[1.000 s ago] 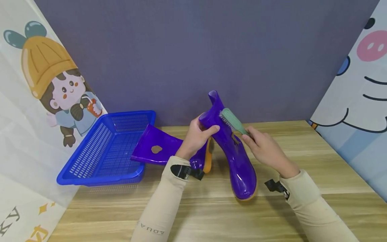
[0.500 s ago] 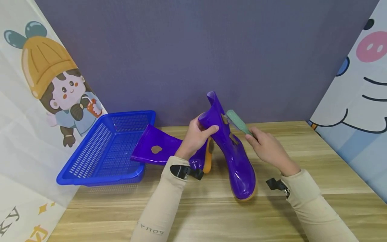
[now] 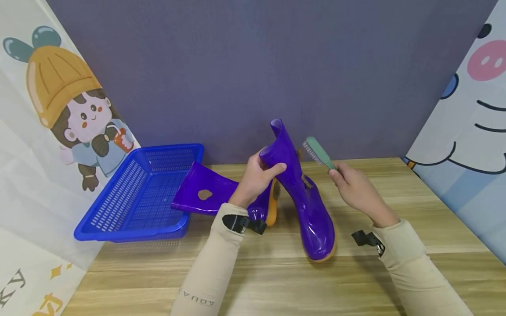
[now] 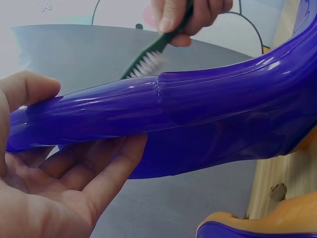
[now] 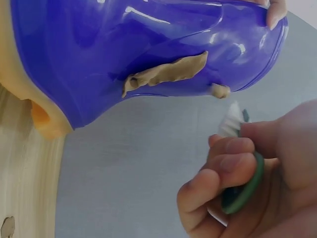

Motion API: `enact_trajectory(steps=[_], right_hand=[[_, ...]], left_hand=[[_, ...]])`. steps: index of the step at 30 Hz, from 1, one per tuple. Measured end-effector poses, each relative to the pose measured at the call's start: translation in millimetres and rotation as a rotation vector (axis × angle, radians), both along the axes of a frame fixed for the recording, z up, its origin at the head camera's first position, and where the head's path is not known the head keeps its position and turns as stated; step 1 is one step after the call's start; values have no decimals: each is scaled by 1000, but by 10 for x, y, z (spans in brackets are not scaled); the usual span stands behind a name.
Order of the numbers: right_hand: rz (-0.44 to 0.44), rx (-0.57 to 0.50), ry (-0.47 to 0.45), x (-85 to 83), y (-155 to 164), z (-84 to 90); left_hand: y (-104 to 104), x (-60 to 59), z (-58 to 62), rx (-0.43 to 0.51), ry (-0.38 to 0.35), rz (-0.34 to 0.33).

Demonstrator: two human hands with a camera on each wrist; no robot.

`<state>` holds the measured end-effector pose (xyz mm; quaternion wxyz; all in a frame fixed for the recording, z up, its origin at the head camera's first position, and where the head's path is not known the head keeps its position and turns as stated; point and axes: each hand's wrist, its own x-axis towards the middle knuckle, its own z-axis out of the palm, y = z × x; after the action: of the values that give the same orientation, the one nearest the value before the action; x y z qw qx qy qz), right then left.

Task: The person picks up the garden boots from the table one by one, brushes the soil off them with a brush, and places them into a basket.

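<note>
Boot point(image 3: 304, 193) in left hand point(image 3: 257, 180), brush point(image 3: 318, 152) in right hand point(image 3: 356, 191), just beside.

Blue basket point(image 3: 138, 199), 2nd boot point(image 3: 209, 195) alongside.

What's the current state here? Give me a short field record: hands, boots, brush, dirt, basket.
left hand: grips the shaft top of the upright boot
right hand: holds the green brush by its handle
brush contact: bristles just off the boot's shaft, not touching
dirt: tan smears on the upright boot's side
second boot: lies on its side, shaft resting on the basket edge, a tan spot on it
basket: blue basket on the table's left
table: wooden table
</note>
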<state>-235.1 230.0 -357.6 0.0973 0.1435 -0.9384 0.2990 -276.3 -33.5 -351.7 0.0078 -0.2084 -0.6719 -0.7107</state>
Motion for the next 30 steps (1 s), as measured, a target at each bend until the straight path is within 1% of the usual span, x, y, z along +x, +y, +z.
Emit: enact_trajectory(steps=[4,8,10,12,14,17,20,23,26,30], right_hand=[[14,-39,37,14,-11,24],[75,-50,32,23,-46,25],[114,-51,9,30,-66,20],[144,-63,-35,32,-80,9],[166,-46,-59,29,-82,-8],[188,-24,-111,28,-72,-23],[203,19,-132,25,-52,-28],[214,24,-160,25,-47,-31],[219,19,-174,14,-52,-47],[239,-5,-196,13,-66,-64]], left_hand=[[0,0,1,5,1,-1],[-6,-7,-4,7,-1,0],[-10,-11,-5,7,-4,1],[-13,-13,-4,1,-5,8],[-16,-14,-2,-3,-6,13],[-19,-11,3,-7,-7,21],[-17,-11,2,4,-2,11],[-12,-12,-4,0,20,1],[0,-5,-15,-44,40,-12],[31,7,-54,-152,18,7]])
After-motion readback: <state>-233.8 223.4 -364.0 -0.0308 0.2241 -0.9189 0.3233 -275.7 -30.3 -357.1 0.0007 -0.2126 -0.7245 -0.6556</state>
